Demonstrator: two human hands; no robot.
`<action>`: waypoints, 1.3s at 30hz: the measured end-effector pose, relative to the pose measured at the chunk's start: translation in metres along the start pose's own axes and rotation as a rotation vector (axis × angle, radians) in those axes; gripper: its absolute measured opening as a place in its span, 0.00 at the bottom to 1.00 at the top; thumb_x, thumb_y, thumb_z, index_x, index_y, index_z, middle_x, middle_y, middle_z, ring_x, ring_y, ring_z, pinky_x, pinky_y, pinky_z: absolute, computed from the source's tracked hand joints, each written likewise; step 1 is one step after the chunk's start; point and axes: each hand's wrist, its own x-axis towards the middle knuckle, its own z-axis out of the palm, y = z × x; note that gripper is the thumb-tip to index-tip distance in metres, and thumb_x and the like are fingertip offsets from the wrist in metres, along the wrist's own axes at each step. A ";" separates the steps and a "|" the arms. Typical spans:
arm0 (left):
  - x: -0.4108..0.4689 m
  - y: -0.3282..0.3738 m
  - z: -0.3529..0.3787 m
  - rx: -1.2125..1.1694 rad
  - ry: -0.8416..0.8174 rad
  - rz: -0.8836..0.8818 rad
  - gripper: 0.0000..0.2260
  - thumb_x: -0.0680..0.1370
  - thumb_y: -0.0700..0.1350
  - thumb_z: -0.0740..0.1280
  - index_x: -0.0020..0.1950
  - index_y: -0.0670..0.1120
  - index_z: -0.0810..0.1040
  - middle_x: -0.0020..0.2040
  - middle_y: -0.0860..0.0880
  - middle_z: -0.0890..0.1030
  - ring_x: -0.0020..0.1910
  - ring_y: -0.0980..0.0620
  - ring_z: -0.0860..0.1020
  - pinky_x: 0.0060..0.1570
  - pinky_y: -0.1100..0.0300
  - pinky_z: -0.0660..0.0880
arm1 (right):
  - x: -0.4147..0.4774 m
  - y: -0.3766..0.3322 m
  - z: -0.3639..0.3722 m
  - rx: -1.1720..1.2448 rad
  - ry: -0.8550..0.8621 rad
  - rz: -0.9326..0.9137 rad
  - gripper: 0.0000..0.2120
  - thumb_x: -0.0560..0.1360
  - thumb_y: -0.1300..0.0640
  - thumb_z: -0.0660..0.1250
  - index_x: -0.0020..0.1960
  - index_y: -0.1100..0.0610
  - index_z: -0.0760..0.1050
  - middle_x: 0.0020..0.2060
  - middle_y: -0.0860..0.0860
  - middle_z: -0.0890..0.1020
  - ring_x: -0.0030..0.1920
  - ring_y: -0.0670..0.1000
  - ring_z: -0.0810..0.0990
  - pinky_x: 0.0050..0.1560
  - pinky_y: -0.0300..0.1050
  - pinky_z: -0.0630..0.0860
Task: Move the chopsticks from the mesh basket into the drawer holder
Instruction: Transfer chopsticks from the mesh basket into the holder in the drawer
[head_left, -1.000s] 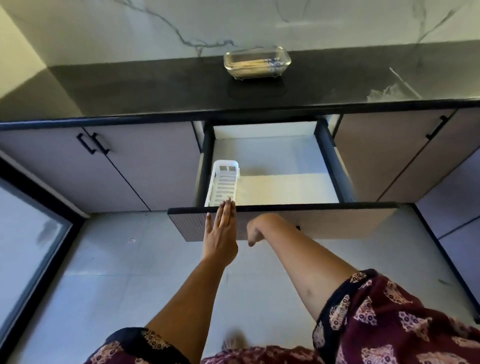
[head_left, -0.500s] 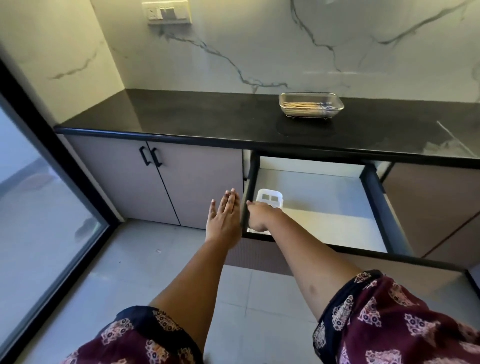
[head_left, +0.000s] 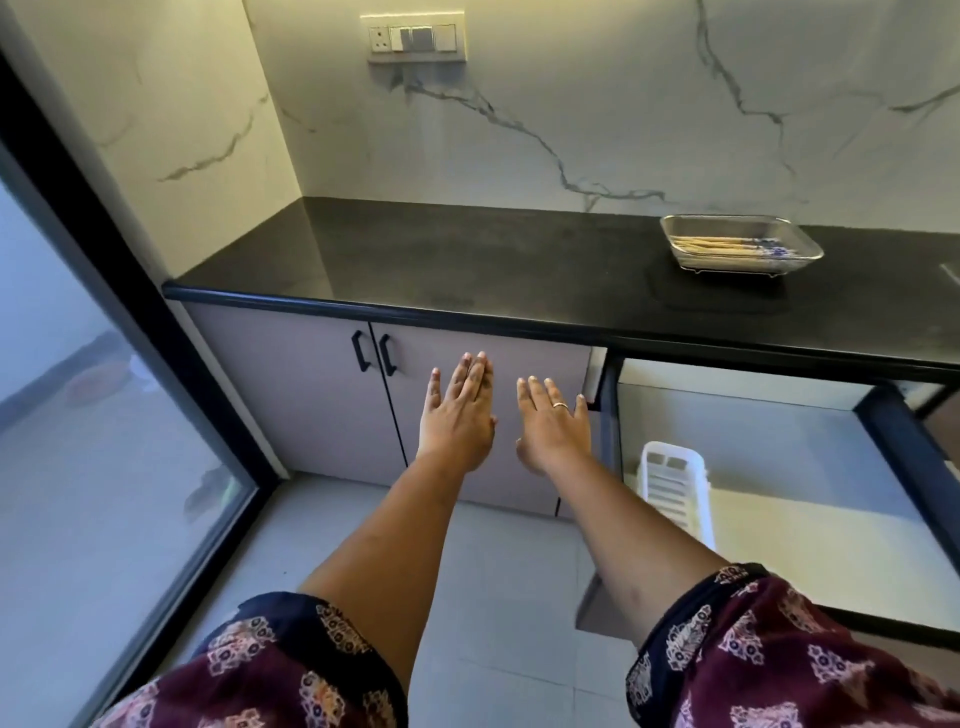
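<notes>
Right hand (head_left: 553, 423) has left the drawer (head_left: 779, 452); black counter (head_left: 467, 260) bears mesh basket (head_left: 727, 219)

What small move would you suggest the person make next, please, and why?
Probably the right hand, open and empty like the left hand, should reach for the mesh basket: the chopsticks lie there, and the drawer holder sits exposed.

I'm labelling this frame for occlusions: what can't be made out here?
Head view only.
- chopsticks in the mesh basket: too small and bunched to count.
- drawer holder: near end hidden behind the right forearm.
- drawer: right front corner cut off by the frame's right edge.
</notes>
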 end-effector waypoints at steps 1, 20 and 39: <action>0.001 -0.012 0.002 0.012 -0.017 0.012 0.30 0.81 0.52 0.49 0.74 0.45 0.34 0.77 0.49 0.36 0.74 0.51 0.34 0.67 0.48 0.30 | 0.003 -0.008 0.005 -0.006 0.001 0.002 0.39 0.77 0.57 0.63 0.78 0.53 0.40 0.79 0.50 0.45 0.78 0.52 0.42 0.76 0.60 0.43; 0.171 -0.058 0.025 -0.090 -0.048 0.161 0.30 0.81 0.54 0.51 0.76 0.46 0.40 0.78 0.50 0.43 0.76 0.50 0.39 0.71 0.43 0.37 | 0.174 0.021 -0.019 -0.032 0.077 0.224 0.37 0.78 0.53 0.63 0.78 0.48 0.44 0.78 0.49 0.49 0.78 0.52 0.46 0.74 0.61 0.46; 0.399 0.095 0.021 -0.109 -0.094 0.577 0.30 0.79 0.46 0.57 0.77 0.48 0.45 0.78 0.50 0.46 0.76 0.49 0.40 0.70 0.39 0.37 | 0.295 0.146 -0.061 0.289 0.136 0.429 0.34 0.75 0.51 0.66 0.76 0.54 0.56 0.75 0.53 0.61 0.77 0.55 0.56 0.74 0.60 0.57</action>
